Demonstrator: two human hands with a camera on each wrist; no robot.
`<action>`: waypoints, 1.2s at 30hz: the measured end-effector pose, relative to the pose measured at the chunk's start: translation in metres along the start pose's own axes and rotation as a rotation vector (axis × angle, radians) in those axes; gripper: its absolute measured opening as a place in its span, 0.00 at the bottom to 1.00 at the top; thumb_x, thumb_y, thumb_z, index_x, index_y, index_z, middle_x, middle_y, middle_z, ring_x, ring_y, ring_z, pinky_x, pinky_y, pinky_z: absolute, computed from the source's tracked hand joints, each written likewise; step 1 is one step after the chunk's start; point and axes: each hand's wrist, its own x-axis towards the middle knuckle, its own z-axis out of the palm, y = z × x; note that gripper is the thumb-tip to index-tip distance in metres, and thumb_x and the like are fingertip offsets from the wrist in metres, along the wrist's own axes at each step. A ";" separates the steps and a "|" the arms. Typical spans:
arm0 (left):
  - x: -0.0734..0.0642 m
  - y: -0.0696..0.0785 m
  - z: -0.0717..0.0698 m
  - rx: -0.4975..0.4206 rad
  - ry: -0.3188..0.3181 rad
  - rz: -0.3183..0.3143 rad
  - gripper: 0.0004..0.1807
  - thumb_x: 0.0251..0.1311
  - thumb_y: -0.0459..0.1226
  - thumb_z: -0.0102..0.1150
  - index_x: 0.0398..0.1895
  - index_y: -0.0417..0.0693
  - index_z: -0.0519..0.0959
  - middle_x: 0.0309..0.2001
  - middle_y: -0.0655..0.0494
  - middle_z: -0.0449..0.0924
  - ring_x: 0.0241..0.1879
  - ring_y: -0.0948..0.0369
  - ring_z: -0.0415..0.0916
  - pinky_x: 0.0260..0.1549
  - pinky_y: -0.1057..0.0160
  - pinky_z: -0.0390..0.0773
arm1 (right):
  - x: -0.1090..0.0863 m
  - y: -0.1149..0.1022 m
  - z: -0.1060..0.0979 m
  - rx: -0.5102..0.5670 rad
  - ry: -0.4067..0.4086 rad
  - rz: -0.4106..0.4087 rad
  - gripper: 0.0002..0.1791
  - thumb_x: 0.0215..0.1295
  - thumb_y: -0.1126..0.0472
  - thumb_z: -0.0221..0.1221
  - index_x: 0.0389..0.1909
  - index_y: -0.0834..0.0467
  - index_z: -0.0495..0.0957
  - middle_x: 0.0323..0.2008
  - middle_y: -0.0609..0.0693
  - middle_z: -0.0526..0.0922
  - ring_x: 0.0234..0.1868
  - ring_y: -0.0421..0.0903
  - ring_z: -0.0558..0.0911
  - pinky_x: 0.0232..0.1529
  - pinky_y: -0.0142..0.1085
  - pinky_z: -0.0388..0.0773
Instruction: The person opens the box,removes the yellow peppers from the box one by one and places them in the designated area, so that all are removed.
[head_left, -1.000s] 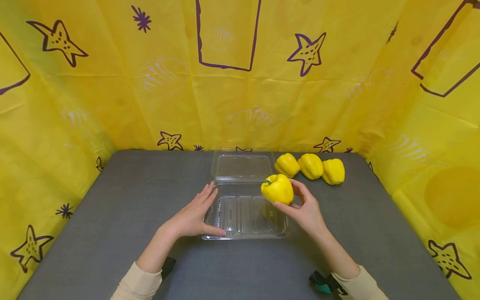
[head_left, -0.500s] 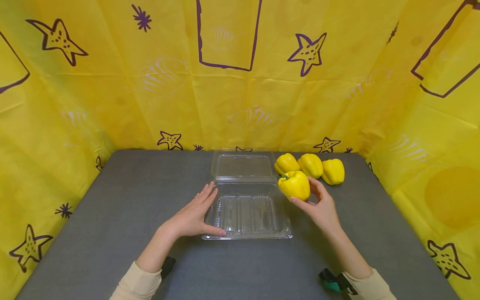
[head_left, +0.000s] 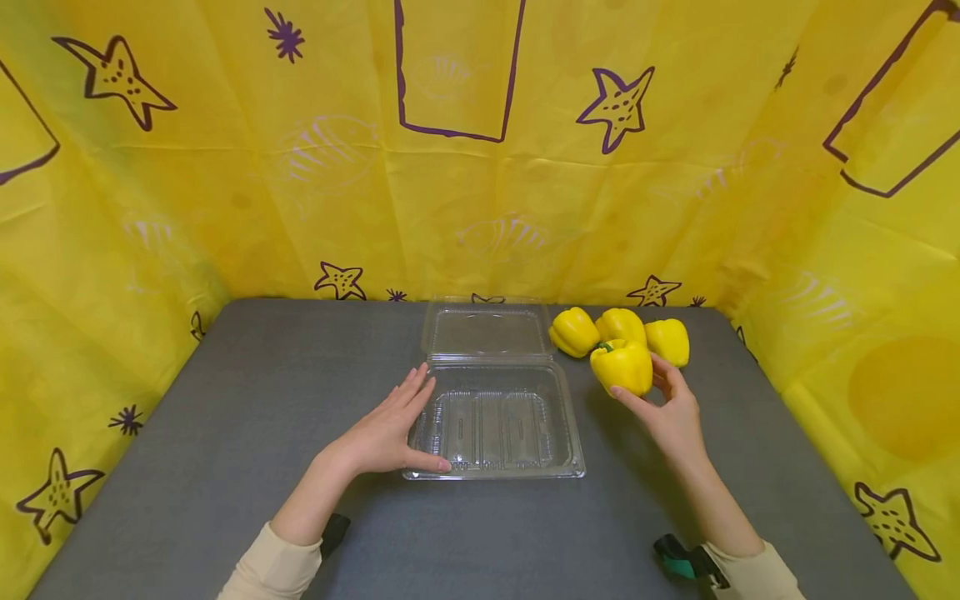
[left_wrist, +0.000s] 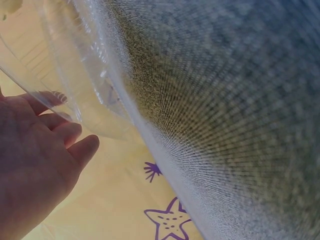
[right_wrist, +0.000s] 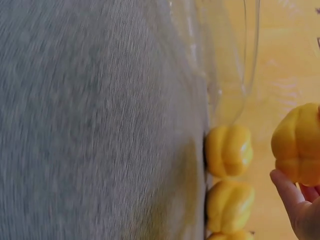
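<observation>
Between thumb and fingers my right hand (head_left: 671,412) grips a yellow bell pepper (head_left: 622,367) with a green stem, to the right of the clear plastic container. In the right wrist view, the held bell pepper (right_wrist: 300,145) is raised above the table. My left hand (head_left: 386,425) rests with straight fingers along the left rim of the clear plastic container (head_left: 570,417), whose hinged lid (head_left: 487,329) lies back. Nothing lies in the container. Behind the held pepper are a left pepper (head_left: 574,332), a middle pepper (head_left: 621,323) and a right pepper (head_left: 669,342), partly overlapped in the head view.
A grey cloth covers the table (head_left: 247,400). Yellow fabric (head_left: 480,192) printed with starfish and fish hangs behind the table and on both sides. A dark strap (head_left: 678,560) sits at my right wrist.
My right hand has carried the held pepper rightward, from over the container's right side to beside it, in front of the row of peppers. The left hand stays in place.
</observation>
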 end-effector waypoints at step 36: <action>0.000 -0.001 0.000 -0.005 0.003 0.008 0.72 0.36 0.73 0.64 0.77 0.38 0.47 0.78 0.49 0.30 0.76 0.50 0.31 0.71 0.47 0.43 | 0.044 0.046 -0.056 -0.005 0.299 0.264 0.46 0.53 0.44 0.71 0.72 0.52 0.62 0.61 0.49 0.69 0.56 0.44 0.67 0.50 0.27 0.69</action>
